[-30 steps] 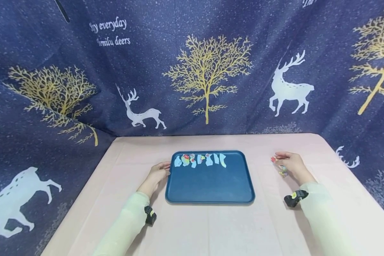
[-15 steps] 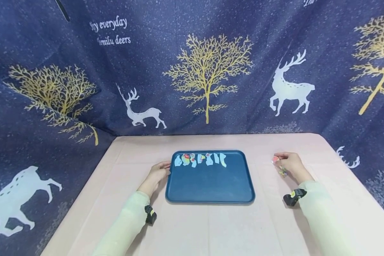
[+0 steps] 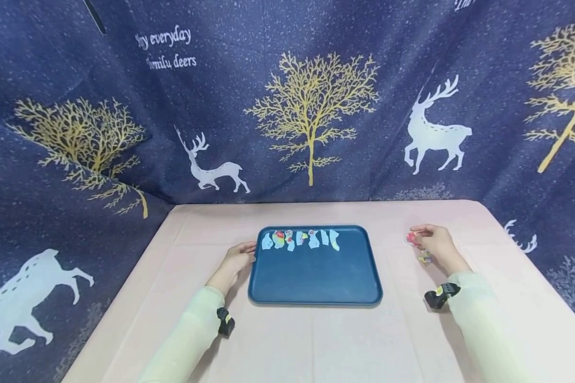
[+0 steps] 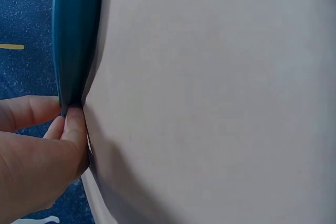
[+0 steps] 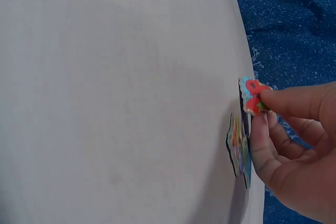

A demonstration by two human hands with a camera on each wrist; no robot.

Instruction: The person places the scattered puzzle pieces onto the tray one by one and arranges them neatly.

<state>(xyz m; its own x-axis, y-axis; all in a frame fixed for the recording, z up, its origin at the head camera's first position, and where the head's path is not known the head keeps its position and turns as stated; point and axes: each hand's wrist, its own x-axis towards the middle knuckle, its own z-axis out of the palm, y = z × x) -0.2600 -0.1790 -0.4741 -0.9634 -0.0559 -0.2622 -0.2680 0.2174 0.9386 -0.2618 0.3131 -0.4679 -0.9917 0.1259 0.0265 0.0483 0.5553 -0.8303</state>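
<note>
My left hand (image 3: 233, 263) holds the left rim of a dark blue tray (image 3: 316, 287); in the left wrist view its thumb and fingers (image 4: 75, 124) lie on either side of the tray edge (image 4: 79, 35). To the right of the tray, my right hand (image 3: 438, 247) pinches a small flat piece printed red and light blue (image 5: 253, 97) between thumb and fingertips. Just beneath that hand, a few colourful flat pieces (image 5: 237, 150) with dark edges lie close together on the table, partly hidden by the fingers in the head view.
Several irregular light-blue pieces (image 3: 313, 239), some with red or yellow print, form a row along the tray's far edge. A pale pink cloth (image 3: 287, 340) covers the table. Behind it hangs a dark blue curtain (image 3: 364, 186) with deer and trees.
The small printed piece in my right hand has turned, so more of its red face shows in the head view. My left hand and the tray stay in place.
</note>
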